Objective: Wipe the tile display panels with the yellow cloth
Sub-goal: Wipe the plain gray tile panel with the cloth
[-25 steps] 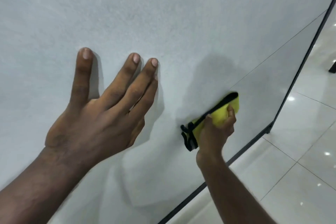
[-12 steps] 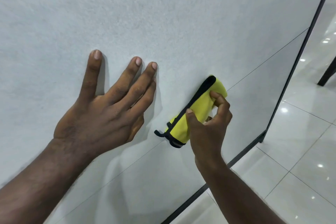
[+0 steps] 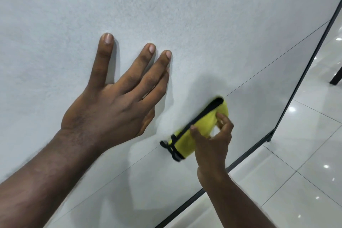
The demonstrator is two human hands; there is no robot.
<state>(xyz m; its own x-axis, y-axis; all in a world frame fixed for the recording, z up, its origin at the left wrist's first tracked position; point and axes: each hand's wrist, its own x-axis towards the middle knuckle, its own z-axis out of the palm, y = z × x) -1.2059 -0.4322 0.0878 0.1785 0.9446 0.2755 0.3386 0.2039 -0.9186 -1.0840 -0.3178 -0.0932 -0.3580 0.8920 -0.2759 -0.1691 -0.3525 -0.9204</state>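
The tile display panels (image 3: 203, 15) stand nearly upright, pale grey-white with a fine, grainy texture. A thin dark seam (image 3: 277, 58) runs slantwise between the large upper tile and the lower one, and a slim black frame (image 3: 305, 72) edges the display at the right and along the bottom. The yellow cloth (image 3: 205, 122) (trimmed in black, with a small black loop at its lower end) is bunched into a roll. It lies pressed against the panel right on the seam, pinched by the right hand (image 3: 212, 144).

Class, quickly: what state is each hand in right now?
Left hand: open, fingers straight against the panel.
Right hand: closed, holding the cloth.
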